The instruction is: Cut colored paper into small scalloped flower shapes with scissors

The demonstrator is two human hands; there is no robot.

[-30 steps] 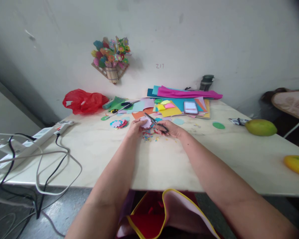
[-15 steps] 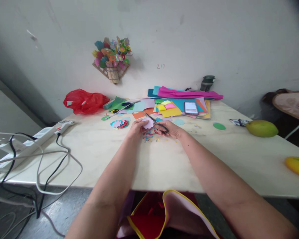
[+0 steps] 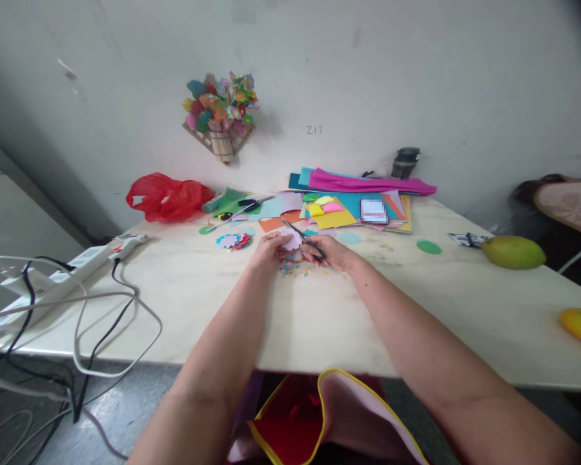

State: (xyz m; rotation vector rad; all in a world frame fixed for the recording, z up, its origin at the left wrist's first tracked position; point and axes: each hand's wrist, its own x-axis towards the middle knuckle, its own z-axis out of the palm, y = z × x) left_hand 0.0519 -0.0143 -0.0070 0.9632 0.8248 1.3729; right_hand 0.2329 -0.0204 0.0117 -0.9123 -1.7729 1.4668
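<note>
A pale lilac paper piece with a scalloped edge is pinched in my left hand. My right hand grips black-handled scissors, whose blades point up and left, right at the paper. Small coloured scraps lie on the table under and between both hands. Left of my left hand, scalloped paper shapes in lilac, blue and red are piled together.
Coloured sheets, a phone and a second pair of scissors lie behind my hands. A red bag, a power strip with cables and a green fruit are on the table.
The whole view has shifted slightly, so things appear a little further right. Both hands keep their holds, with the paper turned slightly at the scissors.
</note>
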